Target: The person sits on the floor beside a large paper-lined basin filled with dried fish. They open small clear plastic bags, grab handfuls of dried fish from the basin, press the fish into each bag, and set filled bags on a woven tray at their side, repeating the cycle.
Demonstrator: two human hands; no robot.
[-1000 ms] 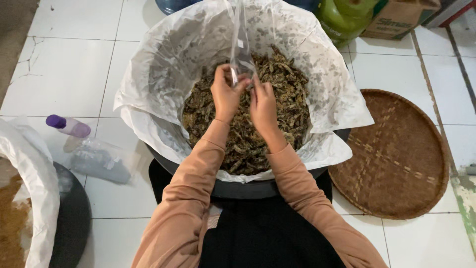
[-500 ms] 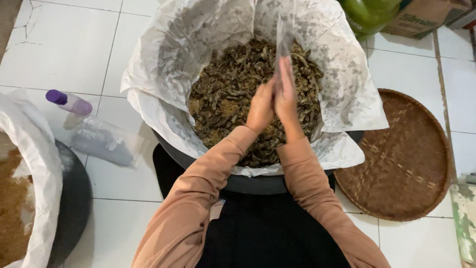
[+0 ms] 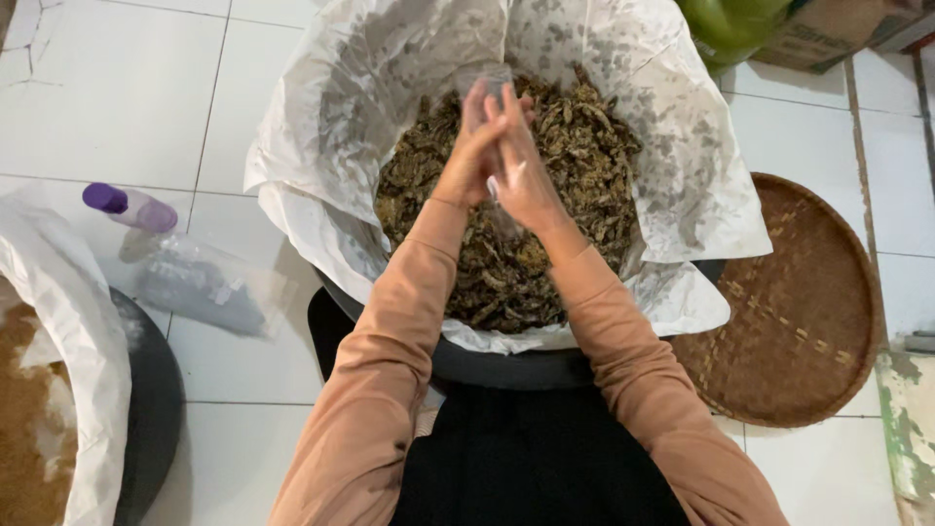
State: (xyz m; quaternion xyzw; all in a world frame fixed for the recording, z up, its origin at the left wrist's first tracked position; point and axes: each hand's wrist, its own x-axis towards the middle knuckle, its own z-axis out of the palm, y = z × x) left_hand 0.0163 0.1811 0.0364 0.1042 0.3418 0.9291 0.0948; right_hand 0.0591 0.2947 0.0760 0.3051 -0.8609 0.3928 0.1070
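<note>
Palms now pressed flat together, left hand (image 3: pixel 469 156) against right hand (image 3: pixel 521 170), fingers straight and closed on a clear plastic bag (image 3: pixel 502 209) (a second ago pinched apart), above the dried fish (image 3: pixel 575 166) in the paper-lined tub (image 3: pixel 506 365).

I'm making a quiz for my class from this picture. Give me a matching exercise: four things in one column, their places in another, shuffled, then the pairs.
Things:
1. round woven brown tray
2. purple-capped bottle
3. green rounded container
4. clear thin plastic bag

Places:
A. top edge, right of the tub
B. between the pressed hands
C. floor, right of the tub
D. floor, left of the tub

Pairs: 1-C, 2-D, 3-A, 4-B
</note>
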